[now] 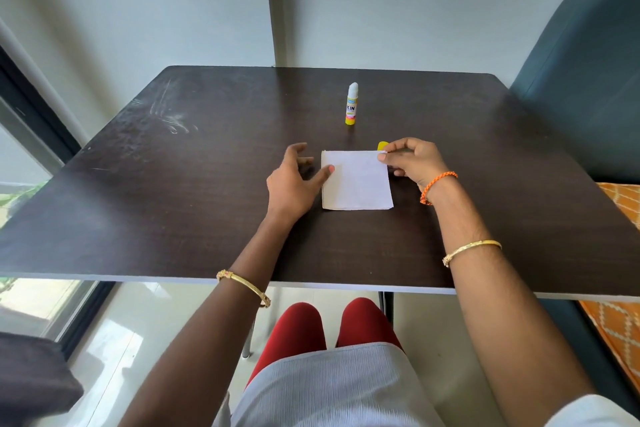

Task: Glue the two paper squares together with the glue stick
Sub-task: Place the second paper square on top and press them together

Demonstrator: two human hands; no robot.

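White paper squares (356, 180) lie stacked on the dark table (173, 191) in the middle; a second sheet's edge shows along the bottom and left. My right hand (410, 159) pinches the top right corner of the paper between thumb and forefinger. My left hand (294, 180) lies beside the left edge, its thumb pressing on the paper and its fingers spread. The glue stick (351, 104) stands upright behind the paper, uncapped, white tip up. Its yellow cap (382, 146) lies just behind my right fingertips, partly hidden.
A dark green chair (585, 80) stands at the table's right side, with an orange patterned cloth (620, 204) beyond the table's right edge. A wall runs behind the table. A window is on the left.
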